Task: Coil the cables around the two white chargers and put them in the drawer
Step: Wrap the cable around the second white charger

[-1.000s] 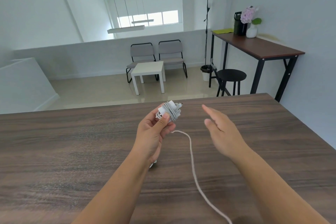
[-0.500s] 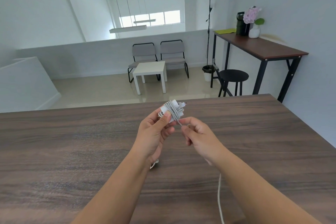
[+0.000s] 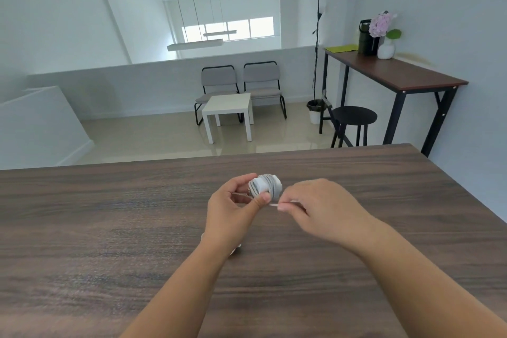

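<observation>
Above the wooden table [image 3: 109, 228], the white charger [image 3: 264, 185] lies with its long axis roughly sideways, cable wound round it. The left hand [image 3: 230, 211] grips it between thumb and curled fingers. Just right of the charger, the right hand [image 3: 315, 208] pinches the cable end [image 3: 275, 204]. Beyond the table stands a black stool [image 3: 354, 118].

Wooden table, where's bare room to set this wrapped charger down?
The dark wooden table shows bare wood left of the left hand, right of the right hand, and beyond both. It is crowded only between them, round the cable-wrapped white charger.
</observation>
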